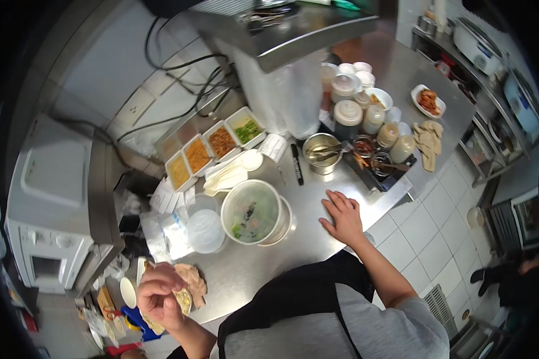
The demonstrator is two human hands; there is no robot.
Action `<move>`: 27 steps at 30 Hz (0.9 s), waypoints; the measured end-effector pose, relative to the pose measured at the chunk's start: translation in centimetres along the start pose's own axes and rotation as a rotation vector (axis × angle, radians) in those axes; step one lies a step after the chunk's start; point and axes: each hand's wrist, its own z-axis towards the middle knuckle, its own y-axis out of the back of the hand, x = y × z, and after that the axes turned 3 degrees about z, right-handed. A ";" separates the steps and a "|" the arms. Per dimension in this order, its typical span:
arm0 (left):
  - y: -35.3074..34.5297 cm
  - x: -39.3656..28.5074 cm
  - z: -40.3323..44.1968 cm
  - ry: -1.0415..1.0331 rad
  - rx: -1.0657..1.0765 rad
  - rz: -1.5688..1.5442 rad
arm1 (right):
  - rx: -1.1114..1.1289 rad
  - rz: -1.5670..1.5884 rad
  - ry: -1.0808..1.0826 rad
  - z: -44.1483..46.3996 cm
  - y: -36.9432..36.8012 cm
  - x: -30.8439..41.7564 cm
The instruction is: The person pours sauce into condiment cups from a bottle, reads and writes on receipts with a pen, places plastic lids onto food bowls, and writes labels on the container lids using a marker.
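My right hand [343, 220] lies flat on the steel table [308, 239], fingers spread, holding nothing. Raised at the lower left is my left hand [160, 294], its fingers curled; whatever they may hold is too small to make out. Behind it are a tan cloth [193, 283] and a bowl of pale food [184, 301]. Between the hands stands a white tub [251, 212] with greens and dark bits in liquid. A round clear lid [205, 230] rests to its left, and white spoons [230, 175] lie behind it.
Four trays of chopped toppings [222, 143] line the back. A metal pot [322, 153] with utensils, a black marker [296, 164], sauce bottles [388, 134] and a cloth [428, 143] are on the right. A microwave [49, 251] stands left. Part of another person [515, 281] shows far right.
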 end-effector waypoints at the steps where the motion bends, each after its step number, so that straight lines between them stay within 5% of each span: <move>1: 0.3 0.0 0.0 -0.008 0.005 -0.024 | -0.007 0.000 0.004 0.0 0.0 0.0; 16: 9.9 -1.6 -5.3 0.048 -0.175 -0.092 | 0.013 -0.114 0.041 -0.5 -1.9 0.3; 19: 12.5 -1.4 -6.5 0.101 -0.230 0.143 | 0.015 -0.105 0.061 -0.3 -2.2 -0.1; 22: 18.8 0.6 -8.9 0.189 -0.643 0.121 | 0.028 -0.113 0.059 -0.4 -2.3 -0.3; 27: 36.0 4.5 -18.7 0.054 -1.516 0.026 | -0.069 -0.164 0.179 -0.3 -2.8 -0.7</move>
